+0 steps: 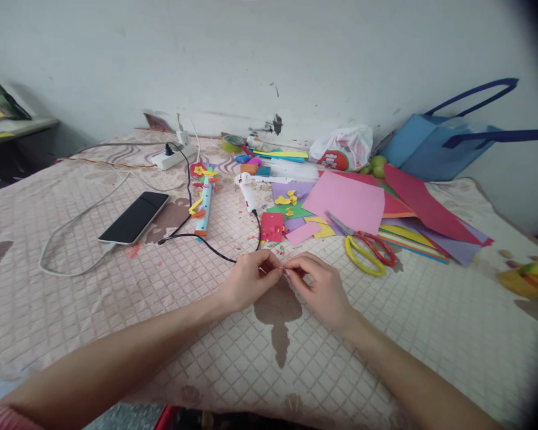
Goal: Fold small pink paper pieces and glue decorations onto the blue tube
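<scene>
My left hand [254, 278] and my right hand [320, 285] meet above the patterned tablecloth, fingertips pinched close together. Between them is a tiny pinkish piece [283, 270], too small to make out. Just beyond the hands lie a red paper square [272, 227] with small scraps on it and a pink paper piece [303, 233]. Scissors [365, 254] with yellow and red handles rest to the right of my right hand. Ahead of my left hand stands a white glue gun [247, 192] with a black cord. A light blue strip [205, 206] decorated with colourful paper pieces lies farther left.
A phone [134, 218] on a white cable lies at left, near a power strip [174, 156]. Coloured paper sheets [347, 200] spread at right. Behind them are a white plastic bag [342, 148] and a blue bag [434, 146]. A yellow bowl-like object [526, 282] sits at the right edge.
</scene>
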A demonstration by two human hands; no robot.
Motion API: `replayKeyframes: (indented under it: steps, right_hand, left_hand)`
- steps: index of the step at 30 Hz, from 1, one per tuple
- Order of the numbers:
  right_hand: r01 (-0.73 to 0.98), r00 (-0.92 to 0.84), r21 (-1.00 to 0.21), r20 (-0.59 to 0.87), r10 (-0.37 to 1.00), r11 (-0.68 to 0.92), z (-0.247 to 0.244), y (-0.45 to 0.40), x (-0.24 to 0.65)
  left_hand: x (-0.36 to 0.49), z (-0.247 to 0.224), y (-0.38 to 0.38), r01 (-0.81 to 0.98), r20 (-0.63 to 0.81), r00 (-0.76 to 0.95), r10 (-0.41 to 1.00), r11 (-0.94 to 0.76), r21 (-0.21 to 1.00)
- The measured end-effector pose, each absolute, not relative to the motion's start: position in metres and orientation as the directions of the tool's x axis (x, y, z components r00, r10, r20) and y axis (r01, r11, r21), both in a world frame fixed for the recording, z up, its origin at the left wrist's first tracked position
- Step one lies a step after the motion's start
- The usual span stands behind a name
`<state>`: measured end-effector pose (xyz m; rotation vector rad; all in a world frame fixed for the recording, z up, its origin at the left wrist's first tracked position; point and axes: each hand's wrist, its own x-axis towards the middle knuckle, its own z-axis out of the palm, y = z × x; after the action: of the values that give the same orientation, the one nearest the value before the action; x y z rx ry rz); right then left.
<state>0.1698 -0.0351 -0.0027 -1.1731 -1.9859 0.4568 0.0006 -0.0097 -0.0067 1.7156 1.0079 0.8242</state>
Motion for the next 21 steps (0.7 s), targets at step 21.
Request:
replayKeyframes:
  steps: [21]
  right_hand:
    - [0.579,-0.328,-0.631,0.4,0.856,0.516,-0.0015,-0.0329,0.1731]
  left_hand:
    - [-0.0003,-0.0086,-0.0099,0.267,0.128,0.435,0.891,-0.263,0.927]
